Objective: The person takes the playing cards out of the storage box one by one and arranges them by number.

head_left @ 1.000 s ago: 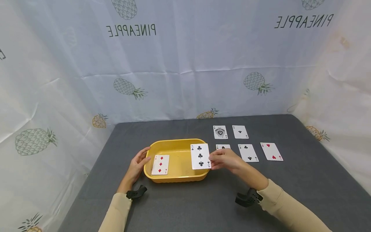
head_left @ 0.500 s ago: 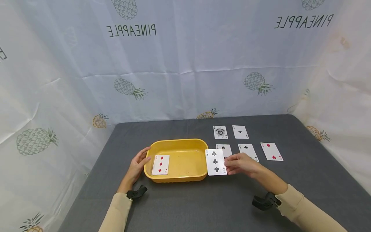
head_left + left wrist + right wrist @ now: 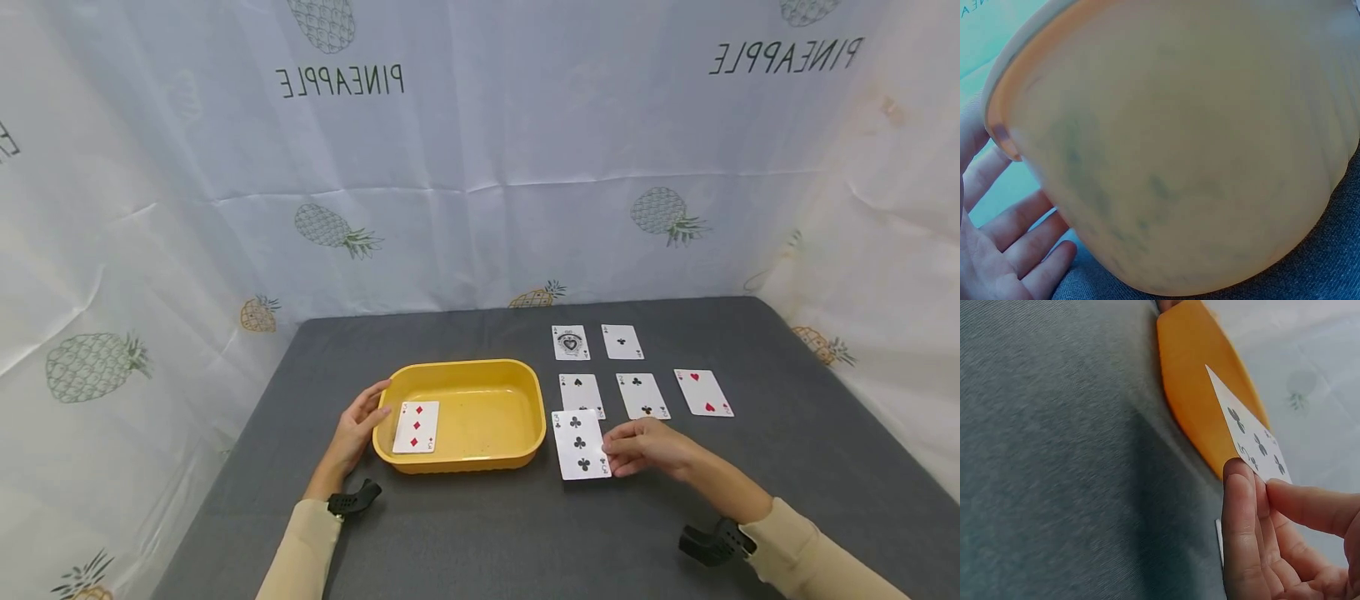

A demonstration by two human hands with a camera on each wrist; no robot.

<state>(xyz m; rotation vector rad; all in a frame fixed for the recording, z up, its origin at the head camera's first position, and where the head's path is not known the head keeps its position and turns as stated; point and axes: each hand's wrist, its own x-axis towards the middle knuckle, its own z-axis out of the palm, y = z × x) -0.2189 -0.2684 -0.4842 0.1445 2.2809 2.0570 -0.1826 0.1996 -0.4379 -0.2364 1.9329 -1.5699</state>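
Observation:
In the head view my right hand [image 3: 647, 447] pinches the three of clubs [image 3: 581, 445] by its right edge, just right of the yellow plastic tray [image 3: 480, 455]. The right wrist view shows the thumb and fingertips on a corner of that playing card [image 3: 1250, 428], which tilts above the dark tabletop. My left hand [image 3: 358, 431] grips the tray's left end, thumb over the rim and fingers along the outer wall. Inside the tray, at its left, lies a three of diamonds [image 3: 416, 427]. From the left wrist, the tray's wall [image 3: 1197, 150] fills most of the view.
Behind the held card lie a two of spades [image 3: 580, 392], a two of clubs [image 3: 643, 393] and a two of hearts [image 3: 703, 392]. Farther back are an ornate ace [image 3: 571, 342] and an ace of clubs [image 3: 622, 342]. A pineapple-print curtain [image 3: 480, 150] borders the dark table [image 3: 480, 533].
My right hand has carried the three of clubs from over the tray's right end rightward and nearer to me, past the rim. My left hand and the tray stay put.

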